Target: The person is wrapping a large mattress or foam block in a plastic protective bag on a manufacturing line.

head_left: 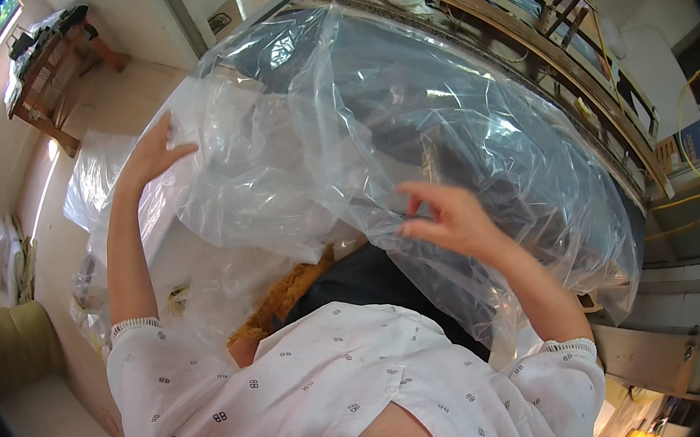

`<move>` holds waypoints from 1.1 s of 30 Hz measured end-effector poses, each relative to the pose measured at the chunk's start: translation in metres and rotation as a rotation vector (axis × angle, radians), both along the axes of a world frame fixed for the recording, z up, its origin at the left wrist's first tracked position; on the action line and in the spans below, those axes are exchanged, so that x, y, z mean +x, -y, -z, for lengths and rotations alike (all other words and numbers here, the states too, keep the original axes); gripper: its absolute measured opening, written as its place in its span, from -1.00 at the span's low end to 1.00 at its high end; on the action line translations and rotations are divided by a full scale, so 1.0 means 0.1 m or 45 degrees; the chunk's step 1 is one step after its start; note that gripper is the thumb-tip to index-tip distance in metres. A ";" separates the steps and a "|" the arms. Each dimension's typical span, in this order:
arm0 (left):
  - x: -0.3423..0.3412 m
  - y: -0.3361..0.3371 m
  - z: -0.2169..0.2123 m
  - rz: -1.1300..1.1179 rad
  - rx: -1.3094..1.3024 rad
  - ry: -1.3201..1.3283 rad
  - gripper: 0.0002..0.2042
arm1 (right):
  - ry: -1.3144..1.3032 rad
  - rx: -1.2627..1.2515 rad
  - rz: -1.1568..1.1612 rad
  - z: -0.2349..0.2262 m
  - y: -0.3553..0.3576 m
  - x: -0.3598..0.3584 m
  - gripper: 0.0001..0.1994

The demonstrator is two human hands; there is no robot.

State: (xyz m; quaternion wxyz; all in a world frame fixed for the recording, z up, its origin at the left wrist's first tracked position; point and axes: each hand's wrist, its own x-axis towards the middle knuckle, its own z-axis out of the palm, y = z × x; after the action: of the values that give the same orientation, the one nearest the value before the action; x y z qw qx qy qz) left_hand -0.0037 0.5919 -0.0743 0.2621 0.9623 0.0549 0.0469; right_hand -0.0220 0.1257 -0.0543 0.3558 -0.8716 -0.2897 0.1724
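A large sheet of clear plastic film (276, 175), crinkled and shiny, spreads in front of me. Its right side drapes over a dark surface (394, 149), and its left side hangs down toward the floor. At the film's left edge is my left hand (155, 157), with thumb and fingers apart; whether it touches the film is hard to tell. My right hand (452, 221) is over the middle of the sheet, index finger and thumb spread with a gap between them and the other fingers partly curled. I see nothing held in either hand.
A long wooden and metal frame (518, 27) runs along the far right side, with yellow cords (683, 111) beyond it. A wooden bench (49, 76) stands at the far left. Below it is an olive-green roll (15, 347). Brown fluffy material (285, 295) shows beside my lap.
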 end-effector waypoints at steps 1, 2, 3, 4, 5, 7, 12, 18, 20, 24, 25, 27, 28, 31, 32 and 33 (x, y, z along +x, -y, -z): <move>0.08 -0.01 0.00 0.035 0.260 0.285 -0.31 | -0.016 0.143 0.145 -0.06 0.06 0.09 -0.68; 0.24 0.24 -0.19 0.062 0.094 0.292 -0.25 | -0.027 0.274 0.314 -0.09 0.16 0.19 -0.73; 0.41 0.63 -0.44 0.083 -0.062 0.293 -0.18 | 0.088 0.407 0.416 -0.09 0.29 0.36 -0.76; 0.58 0.90 -0.49 0.127 -0.072 0.338 -0.19 | 0.207 0.538 0.510 -0.11 0.47 0.54 -0.79; 0.74 1.11 -0.56 0.159 -0.078 0.389 -0.20 | 0.294 0.545 0.584 -0.17 0.67 0.72 -0.81; 1.29 1.32 -0.40 0.315 0.031 0.487 -0.12 | 0.594 0.296 0.745 -0.22 1.10 0.96 -0.82; 2.50 1.53 0.00 0.528 -0.280 0.138 -0.27 | 1.297 -0.495 0.886 0.24 2.40 1.15 -0.69; 2.50 1.56 -0.05 0.583 -0.835 0.014 -0.73 | 0.703 -0.235 1.095 0.47 2.97 0.96 -0.75; 2.48 1.58 -0.06 0.540 -0.871 0.029 -0.76 | 0.612 0.024 1.149 0.49 3.01 0.96 -0.86; 2.43 1.74 -0.16 0.453 -0.924 0.156 -0.80 | 0.865 -0.202 1.112 0.33 3.12 0.90 -0.88; 2.42 1.79 -0.21 0.453 -0.920 0.162 -0.80 | 0.870 -0.197 1.111 0.24 3.12 0.89 -0.88; 2.44 1.90 -0.26 0.469 -1.086 0.149 -0.79 | 1.175 -0.372 1.081 0.09 3.13 0.85 -0.87; 2.48 1.96 -0.26 0.477 -1.082 0.149 -0.79 | 1.233 -0.314 1.114 0.06 3.18 0.85 -0.86; 2.57 2.22 -0.25 0.517 -1.294 0.212 -0.79 | 0.897 0.462 1.340 -0.07 3.30 0.85 -0.84; 2.57 2.34 -0.25 0.479 -1.248 0.347 -0.80 | 0.829 0.677 1.387 -0.10 3.41 0.84 -0.83; 2.57 2.45 -0.25 0.438 -1.200 0.480 -0.81 | 0.824 0.673 1.399 -0.07 3.49 0.85 -0.83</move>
State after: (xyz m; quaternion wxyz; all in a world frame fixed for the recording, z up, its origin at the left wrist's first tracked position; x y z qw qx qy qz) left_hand 0.2533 0.3466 -0.0497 0.6749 0.7104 -0.1367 0.1457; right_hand 0.0628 -0.2236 -0.0469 0.4876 -0.7837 0.0701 -0.3783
